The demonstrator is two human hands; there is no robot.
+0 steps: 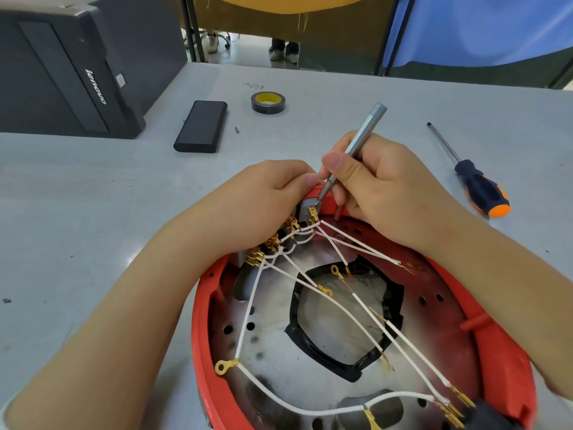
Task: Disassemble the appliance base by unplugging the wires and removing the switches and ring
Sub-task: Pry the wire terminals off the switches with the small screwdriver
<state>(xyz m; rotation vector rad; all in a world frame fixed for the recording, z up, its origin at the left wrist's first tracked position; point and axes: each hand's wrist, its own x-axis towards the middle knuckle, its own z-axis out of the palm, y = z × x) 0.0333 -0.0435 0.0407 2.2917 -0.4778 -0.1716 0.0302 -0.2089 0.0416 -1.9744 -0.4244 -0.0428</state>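
- Red plastic appliance base (502, 352) lies near on the grey desk (93, 197), its near edge cut off by the frame.
- White wires (248, 311) fan from brass terminals on the switches (273, 243) at its far-left rim; the left hand (266, 193) grips there, hiding most of the switch bodies.
- The right hand (381, 184) pinches a slim silver tool (359, 141), its tip at the farthest switch.
- A black ring (344, 315) frames the central opening.
- An orange-black screwdriver (477, 184) lies to the right.

The black case (65, 72) at far left reads "lenovo".
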